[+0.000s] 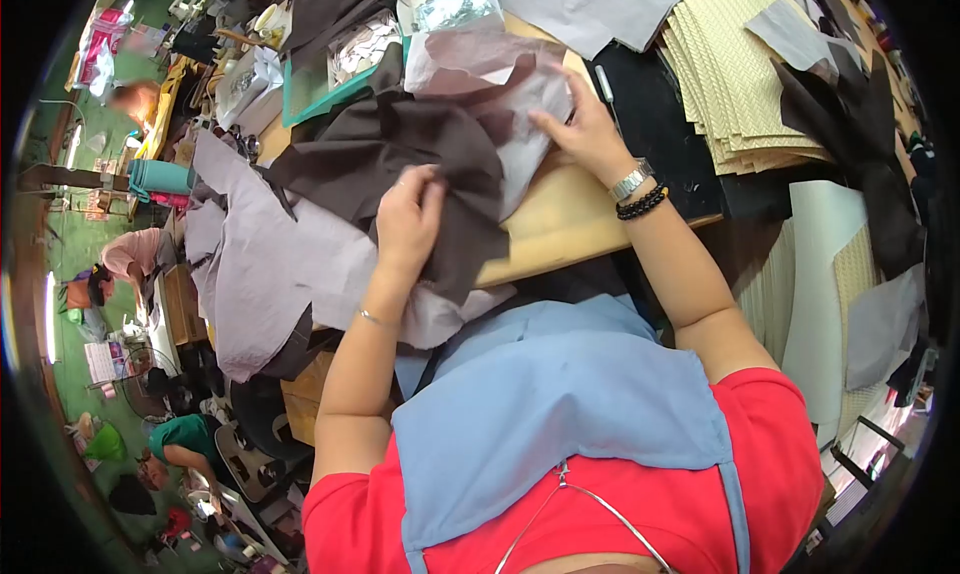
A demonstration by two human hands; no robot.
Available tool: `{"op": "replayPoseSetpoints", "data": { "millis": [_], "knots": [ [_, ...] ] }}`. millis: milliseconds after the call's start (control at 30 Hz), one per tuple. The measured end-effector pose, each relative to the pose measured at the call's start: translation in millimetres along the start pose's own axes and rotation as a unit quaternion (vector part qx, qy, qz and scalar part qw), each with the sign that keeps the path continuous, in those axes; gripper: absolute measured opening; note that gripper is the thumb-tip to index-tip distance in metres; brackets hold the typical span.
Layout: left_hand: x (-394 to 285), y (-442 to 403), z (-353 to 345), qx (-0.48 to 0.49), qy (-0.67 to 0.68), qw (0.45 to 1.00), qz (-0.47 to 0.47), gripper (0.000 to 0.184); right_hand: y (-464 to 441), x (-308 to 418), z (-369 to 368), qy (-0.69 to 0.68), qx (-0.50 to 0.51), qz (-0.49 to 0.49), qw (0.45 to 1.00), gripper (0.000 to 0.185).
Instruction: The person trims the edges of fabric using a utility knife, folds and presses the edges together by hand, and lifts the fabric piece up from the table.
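Spreading across the space in front of the person, the wooden table [565, 224] carries nearly everything I can see being handled. Its biggest load is a long mauve cloth [300, 264] on the left, drooping over the near edge, perhaps because the crowded top leaves it little room. Over it lies the dark brown cloth [390, 139], rumpled and near the middle, right where both arms can reach. A stack of cream textured sheets [715, 89] sits off to the right, seemingly put aside to leave the middle for the cloth. A smaller pale piece [525, 159] lies beside the dark one. Beyond them stand a teal tray [312, 109] and a white box [490, 22], whose walls presumably keep small loose bits from scattering. The left hand [410, 214] is curled closed, apparently pinching a fold of the dark cloth to steady it. The right hand [585, 124] is partly open at the pale piece, thumb apart from fingers; I can't tell how firmly it grips. Smallest, a white pen [604, 84] lies near those fingers.
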State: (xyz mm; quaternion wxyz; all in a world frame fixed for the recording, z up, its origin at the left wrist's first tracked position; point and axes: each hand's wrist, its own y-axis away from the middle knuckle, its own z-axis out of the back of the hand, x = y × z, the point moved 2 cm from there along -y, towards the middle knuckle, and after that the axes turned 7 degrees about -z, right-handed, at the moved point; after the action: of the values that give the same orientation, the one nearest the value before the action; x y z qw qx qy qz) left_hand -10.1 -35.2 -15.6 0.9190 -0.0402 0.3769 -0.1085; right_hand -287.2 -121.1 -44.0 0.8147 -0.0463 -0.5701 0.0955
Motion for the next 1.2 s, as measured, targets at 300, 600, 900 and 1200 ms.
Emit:
{"op": "replayPoseSetpoints", "data": {
  "millis": [300, 600, 900, 1200],
  "knots": [
    [51.0, -48.8, 92.1, -0.373, 0.443, 0.802, 0.149, 0.044, 40.6, 24.7, -20.2, -0.270, 0.126, -0.113, 0.948, 0.077],
    [48.2, -43.4, 82.6, -0.415, 0.436, 0.791, 0.112, 0.044, 93.5, 73.3, -51.2, -0.442, 0.405, -0.164, 0.783, 0.081],
    [22.8, -20.2, 40.0, -0.430, 0.187, 0.869, -0.156, 0.068, 94.3, 104.7, -3.9, -0.541, 0.229, -0.262, 0.765, 0.045],
    [-41.0, -25.7, -11.9, 0.132, -0.128, 0.940, -0.287, 0.060, 91.3, 133.7, 23.8, -0.074, 0.076, 0.080, 0.991, 0.023]
  ]
}}
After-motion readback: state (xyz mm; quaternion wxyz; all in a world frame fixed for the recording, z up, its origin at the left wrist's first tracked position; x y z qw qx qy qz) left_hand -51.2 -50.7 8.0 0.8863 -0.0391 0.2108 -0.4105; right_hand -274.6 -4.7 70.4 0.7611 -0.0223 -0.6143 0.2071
